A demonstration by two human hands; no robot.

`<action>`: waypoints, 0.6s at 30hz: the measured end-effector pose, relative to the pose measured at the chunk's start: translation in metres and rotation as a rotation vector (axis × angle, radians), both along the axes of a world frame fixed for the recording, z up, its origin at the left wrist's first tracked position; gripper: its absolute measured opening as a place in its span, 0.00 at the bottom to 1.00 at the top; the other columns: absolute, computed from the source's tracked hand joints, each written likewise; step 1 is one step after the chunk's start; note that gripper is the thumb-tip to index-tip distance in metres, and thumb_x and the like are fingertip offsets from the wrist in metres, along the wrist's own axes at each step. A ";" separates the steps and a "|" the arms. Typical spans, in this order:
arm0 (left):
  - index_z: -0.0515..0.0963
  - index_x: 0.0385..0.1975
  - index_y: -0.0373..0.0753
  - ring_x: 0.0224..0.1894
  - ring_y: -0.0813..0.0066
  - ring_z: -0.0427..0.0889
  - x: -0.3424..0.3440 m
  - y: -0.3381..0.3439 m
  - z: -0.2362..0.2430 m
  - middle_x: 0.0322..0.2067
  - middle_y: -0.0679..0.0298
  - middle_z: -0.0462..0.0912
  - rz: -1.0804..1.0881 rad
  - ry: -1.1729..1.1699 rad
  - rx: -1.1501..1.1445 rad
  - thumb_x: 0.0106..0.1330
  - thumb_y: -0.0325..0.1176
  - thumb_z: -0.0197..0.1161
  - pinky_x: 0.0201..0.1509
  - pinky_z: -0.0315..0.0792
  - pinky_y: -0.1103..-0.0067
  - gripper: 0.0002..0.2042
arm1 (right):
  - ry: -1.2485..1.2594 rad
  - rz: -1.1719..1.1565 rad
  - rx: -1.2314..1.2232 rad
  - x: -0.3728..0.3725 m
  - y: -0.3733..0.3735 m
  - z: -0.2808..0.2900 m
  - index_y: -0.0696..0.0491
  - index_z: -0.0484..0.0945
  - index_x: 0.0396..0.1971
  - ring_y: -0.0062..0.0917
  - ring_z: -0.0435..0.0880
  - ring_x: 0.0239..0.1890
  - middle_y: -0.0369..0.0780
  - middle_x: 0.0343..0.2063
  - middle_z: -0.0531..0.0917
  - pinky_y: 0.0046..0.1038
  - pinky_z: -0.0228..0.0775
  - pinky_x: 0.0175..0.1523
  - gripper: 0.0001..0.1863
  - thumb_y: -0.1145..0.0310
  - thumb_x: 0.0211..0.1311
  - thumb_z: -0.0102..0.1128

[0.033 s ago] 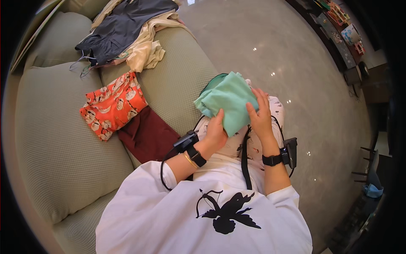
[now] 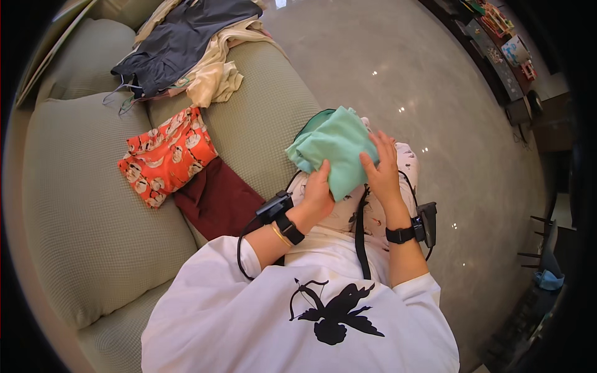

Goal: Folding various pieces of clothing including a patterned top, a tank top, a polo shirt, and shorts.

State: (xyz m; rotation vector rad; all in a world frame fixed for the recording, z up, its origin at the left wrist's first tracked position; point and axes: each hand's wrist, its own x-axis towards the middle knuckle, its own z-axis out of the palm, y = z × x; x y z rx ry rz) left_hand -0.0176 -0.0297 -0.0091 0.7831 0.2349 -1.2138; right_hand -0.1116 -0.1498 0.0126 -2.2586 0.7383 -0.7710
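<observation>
A folded mint-green garment with a dark edge at its far left lies over my lap. My left hand grips its near left side, the thumb on top and the other fingers hidden beneath. Against the right edge rests my right hand, its fingers stretched out and the thumb apart, touching the cloth. To the left on the sofa, a folded orange-red garment with a pale floral print partly covers a folded maroon garment.
A loose pile of clothes, with a dark navy garment and a cream one, lies at the sofa's far end. Grey-green cushions line the left. Shiny grey floor stretches to the right, with a dark cabinet beyond.
</observation>
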 end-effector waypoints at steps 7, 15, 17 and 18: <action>0.59 0.53 0.35 0.47 0.65 0.73 0.019 0.009 -0.003 0.50 0.58 0.69 0.089 -0.060 0.207 0.66 0.42 0.47 0.49 0.70 0.71 0.21 | 0.101 -0.077 0.194 0.011 -0.007 0.002 0.59 0.70 0.38 0.41 0.73 0.41 0.48 0.36 0.75 0.32 0.64 0.47 0.15 0.72 0.48 0.56; 0.56 0.55 0.30 0.56 0.53 0.62 0.049 0.007 -0.005 0.52 0.47 0.63 0.312 -1.683 0.655 0.53 0.26 0.55 0.61 0.52 0.67 0.28 | 0.174 0.200 -0.297 0.053 0.016 0.015 0.56 0.66 0.51 0.35 0.59 0.60 0.44 0.54 0.66 0.44 0.46 0.61 0.25 0.72 0.49 0.53; 0.51 0.59 0.31 0.62 0.54 0.53 0.046 -0.010 -0.015 0.59 0.47 0.54 -0.305 -1.995 0.324 0.58 0.32 0.51 0.63 0.48 0.66 0.29 | 0.544 0.330 -0.265 0.066 0.016 -0.002 0.56 0.65 0.53 0.34 0.55 0.63 0.42 0.58 0.62 0.44 0.44 0.63 0.25 0.67 0.53 0.49; 0.51 0.59 0.31 0.62 0.54 0.53 0.049 -0.011 -0.022 0.59 0.47 0.54 -0.268 -1.963 0.340 0.58 0.32 0.51 0.63 0.48 0.66 0.29 | 0.646 0.294 -0.295 0.065 0.012 -0.011 0.56 0.64 0.54 0.34 0.55 0.63 0.43 0.59 0.62 0.45 0.43 0.63 0.24 0.63 0.57 0.45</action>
